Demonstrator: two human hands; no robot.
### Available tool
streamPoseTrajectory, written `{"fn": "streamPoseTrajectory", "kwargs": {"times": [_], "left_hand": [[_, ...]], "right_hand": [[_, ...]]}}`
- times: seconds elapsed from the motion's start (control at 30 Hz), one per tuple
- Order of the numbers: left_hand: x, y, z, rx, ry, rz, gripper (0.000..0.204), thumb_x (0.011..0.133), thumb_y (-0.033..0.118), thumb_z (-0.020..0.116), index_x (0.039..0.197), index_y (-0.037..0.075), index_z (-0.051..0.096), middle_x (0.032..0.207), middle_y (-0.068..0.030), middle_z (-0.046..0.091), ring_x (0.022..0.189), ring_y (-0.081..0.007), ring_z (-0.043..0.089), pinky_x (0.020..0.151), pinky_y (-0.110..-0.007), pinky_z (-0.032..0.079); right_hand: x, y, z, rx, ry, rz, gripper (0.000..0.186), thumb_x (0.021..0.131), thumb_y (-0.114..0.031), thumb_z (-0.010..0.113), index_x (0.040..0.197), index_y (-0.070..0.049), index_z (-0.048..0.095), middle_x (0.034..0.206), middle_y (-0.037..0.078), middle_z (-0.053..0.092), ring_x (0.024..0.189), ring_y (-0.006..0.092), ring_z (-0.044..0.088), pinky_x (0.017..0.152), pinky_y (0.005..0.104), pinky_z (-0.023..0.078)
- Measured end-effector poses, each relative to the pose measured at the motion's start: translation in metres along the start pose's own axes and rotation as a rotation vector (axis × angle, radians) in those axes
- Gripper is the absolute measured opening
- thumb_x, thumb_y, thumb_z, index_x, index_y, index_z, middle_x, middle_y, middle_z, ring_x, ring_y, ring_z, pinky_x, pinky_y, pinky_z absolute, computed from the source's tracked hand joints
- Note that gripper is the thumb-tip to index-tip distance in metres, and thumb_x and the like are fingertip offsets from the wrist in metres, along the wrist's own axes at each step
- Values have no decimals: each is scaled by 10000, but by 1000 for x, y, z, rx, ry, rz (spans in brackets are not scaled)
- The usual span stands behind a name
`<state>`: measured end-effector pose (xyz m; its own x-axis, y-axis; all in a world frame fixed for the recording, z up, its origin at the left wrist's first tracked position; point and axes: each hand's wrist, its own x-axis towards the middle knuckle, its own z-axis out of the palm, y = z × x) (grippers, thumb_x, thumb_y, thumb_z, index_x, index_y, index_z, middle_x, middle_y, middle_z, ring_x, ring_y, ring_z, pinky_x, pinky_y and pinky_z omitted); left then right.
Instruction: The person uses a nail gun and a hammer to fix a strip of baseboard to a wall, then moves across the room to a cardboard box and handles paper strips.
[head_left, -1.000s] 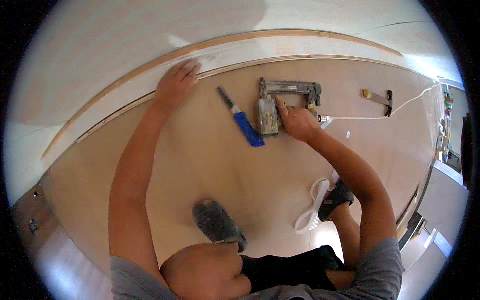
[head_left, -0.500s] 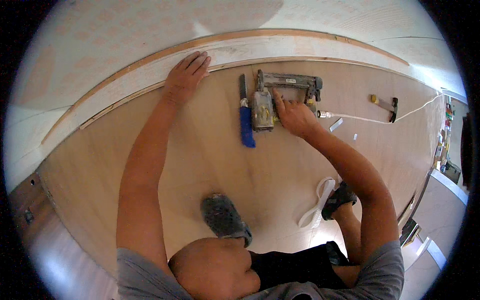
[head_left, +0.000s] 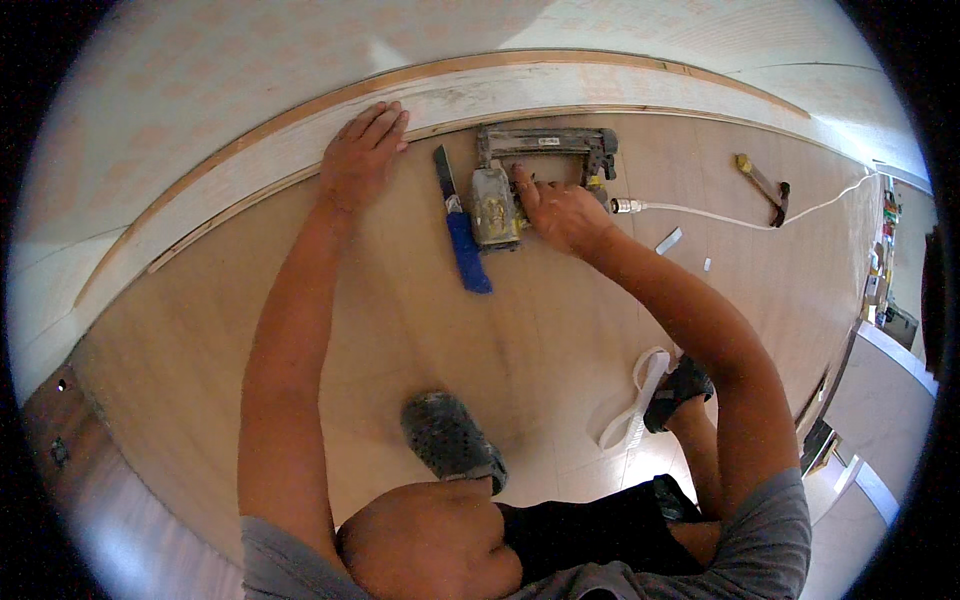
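Note:
My right hand (head_left: 568,215) is wrapped round the handle of a worn, dusty air nail gun (head_left: 496,205), its index finger stretched along the trigger area. The gun lies low over the brown board, its long magazine near the white strip. My left hand (head_left: 362,160) lies flat with fingers extended on the white strip (head_left: 480,95) that runs along the wall's foot. Between the two hands, close to the gun's left side, lies a tool with a dark narrow blade and a blue-wrapped handle (head_left: 467,252). A pale air hose (head_left: 690,212) runs right from the gun's fitting.
A hammer (head_left: 765,190) lies at the right, touching the hose. Small pale offcuts (head_left: 669,240) are scattered near my right forearm. A looped white strap (head_left: 636,398) lies beside my right shoe (head_left: 680,392). My other dark clog (head_left: 450,435) stands on the brown board (head_left: 400,330).
The nail gun has shifted left with my right hand. The blue-handled tool has also slid left and now tilts, its blade end further left. My left hand stays on the strip.

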<state>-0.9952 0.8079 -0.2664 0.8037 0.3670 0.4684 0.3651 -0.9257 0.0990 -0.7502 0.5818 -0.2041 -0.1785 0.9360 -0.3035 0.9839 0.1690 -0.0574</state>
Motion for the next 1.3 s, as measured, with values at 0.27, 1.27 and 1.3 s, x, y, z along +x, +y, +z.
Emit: {"fn": "streamPoseTrajectory", "kwargs": {"times": [0.27, 1.27, 1.3], "left_hand": [[-8, -5, 4, -3, 2, 6, 450, 843, 221, 732, 1270, 97, 663, 1326, -41, 635, 1266, -229, 564, 1035, -390, 504], [-8, -10, 3, 27, -34, 0, 437, 844, 176, 716, 1271, 99, 661, 1350, -31, 619, 1270, -223, 560, 1037, -375, 496], [-8, -10, 2, 12, -52, -1, 470, 848, 181, 717, 1305, 102, 639, 1382, -40, 601, 1293, -234, 545, 1061, -385, 476]], "right_hand": [[1, -1, 3, -67, 12, -2, 535, 923, -126, 472, 1364, 174, 435, 819, 218, 694, 724, 324, 702, 634, 417, 569], [-7, 19, 13, 45, -17, 52, 513, 917, -115, 474, 1364, 134, 431, 821, 210, 710, 700, 322, 707, 611, 419, 556], [-6, 19, 13, 40, -38, 55, 510, 917, -114, 474, 1360, 136, 433, 819, 210, 710, 699, 320, 707, 607, 415, 556]]}}
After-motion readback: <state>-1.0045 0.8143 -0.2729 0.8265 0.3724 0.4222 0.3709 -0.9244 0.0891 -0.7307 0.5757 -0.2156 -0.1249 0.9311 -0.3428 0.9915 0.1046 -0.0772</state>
